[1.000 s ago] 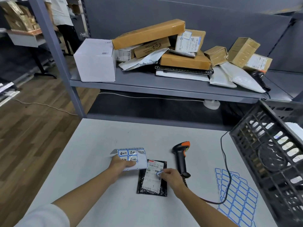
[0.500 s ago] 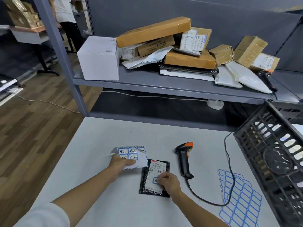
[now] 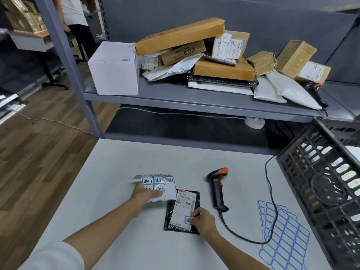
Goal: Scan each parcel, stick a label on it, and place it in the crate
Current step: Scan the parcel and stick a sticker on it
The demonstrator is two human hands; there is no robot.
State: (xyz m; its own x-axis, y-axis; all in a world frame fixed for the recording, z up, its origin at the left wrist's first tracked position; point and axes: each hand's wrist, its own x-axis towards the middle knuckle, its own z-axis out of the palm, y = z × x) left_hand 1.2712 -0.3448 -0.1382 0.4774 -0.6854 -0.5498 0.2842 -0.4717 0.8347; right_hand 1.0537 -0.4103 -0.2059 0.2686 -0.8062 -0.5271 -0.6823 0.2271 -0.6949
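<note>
Head view. One black parcel [image 3: 182,211] flat on table [image 3: 109,191], long axis running away from person, shipping slip on top, red strip at far end. Right hand [image 3: 202,221] fingertips curled onto one small blue label [image 3: 187,219] at slip's near right part. Left hand [image 3: 147,194] grips one label sheet [image 3: 159,187] just left of parcel, far corner curled up. One scanner [image 3: 218,189] lies right of parcel, head pointing away; second scanner [image 3: 315,92] on shelf [image 3: 175,98]. One crate [image 3: 321,188] at right. Used sheets [image 3: 282,236] before it, count unclear. Roughly a dozen parcels piled on shelf.
</note>
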